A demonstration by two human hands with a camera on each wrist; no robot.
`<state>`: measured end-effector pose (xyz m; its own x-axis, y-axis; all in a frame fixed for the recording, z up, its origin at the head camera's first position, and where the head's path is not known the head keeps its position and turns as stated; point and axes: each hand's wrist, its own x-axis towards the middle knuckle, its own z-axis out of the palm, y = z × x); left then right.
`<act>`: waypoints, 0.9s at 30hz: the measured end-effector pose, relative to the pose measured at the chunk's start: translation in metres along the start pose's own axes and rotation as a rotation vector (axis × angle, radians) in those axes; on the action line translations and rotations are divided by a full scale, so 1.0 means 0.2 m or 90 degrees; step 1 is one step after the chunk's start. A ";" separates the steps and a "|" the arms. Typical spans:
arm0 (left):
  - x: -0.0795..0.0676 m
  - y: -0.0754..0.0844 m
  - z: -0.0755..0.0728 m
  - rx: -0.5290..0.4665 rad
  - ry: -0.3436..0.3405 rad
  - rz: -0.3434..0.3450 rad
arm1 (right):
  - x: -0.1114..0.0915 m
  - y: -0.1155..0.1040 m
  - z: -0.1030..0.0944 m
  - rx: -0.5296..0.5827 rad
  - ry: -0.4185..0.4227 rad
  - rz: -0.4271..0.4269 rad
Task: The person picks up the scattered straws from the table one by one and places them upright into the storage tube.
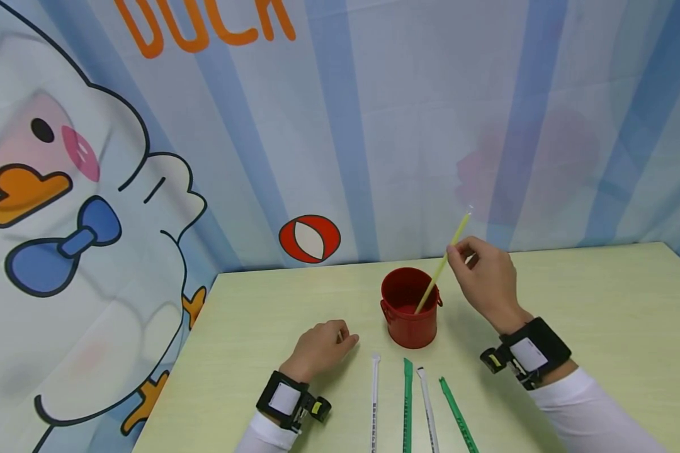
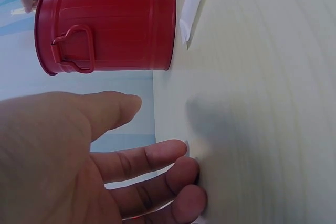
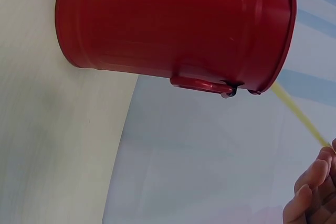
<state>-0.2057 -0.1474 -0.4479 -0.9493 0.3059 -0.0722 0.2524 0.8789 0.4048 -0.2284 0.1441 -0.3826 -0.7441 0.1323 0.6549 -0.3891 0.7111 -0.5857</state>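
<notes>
One yellow straw [image 1: 439, 270] slants into the red bucket [image 1: 412, 330], pinched along its upper half by the right fingers [image 1: 476, 246] — left fingers [image 2: 149, 158] loosely parted, empty — straw probably light, easily bent, best held gently there

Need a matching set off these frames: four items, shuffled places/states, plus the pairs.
Items:
1. Yellow straw
2. Left hand
3. Red bucket
4. Right hand

Places/states:
A. Stands on the table
B. Pinches something above the bucket's rim
C. Holds nothing, left of the bucket in the head view
D. Leans with its lower end inside the bucket

Pairs: 1-D, 2-C, 3-A, 4-B
</notes>
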 end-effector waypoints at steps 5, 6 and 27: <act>0.00 0.00 0.00 0.000 0.003 0.003 | 0.00 0.00 0.00 0.003 0.002 0.000; 0.00 0.00 0.00 0.001 0.003 0.003 | 0.00 0.00 -0.01 0.005 0.001 -0.001; 0.00 0.00 0.00 0.010 0.003 0.006 | -0.15 0.14 -0.13 -0.108 -0.244 0.054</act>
<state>-0.2060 -0.1476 -0.4490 -0.9477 0.3125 -0.0648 0.2641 0.8819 0.3906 -0.2032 0.1792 -0.4055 -0.9305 -0.0484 0.3632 -0.2463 0.8165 -0.5222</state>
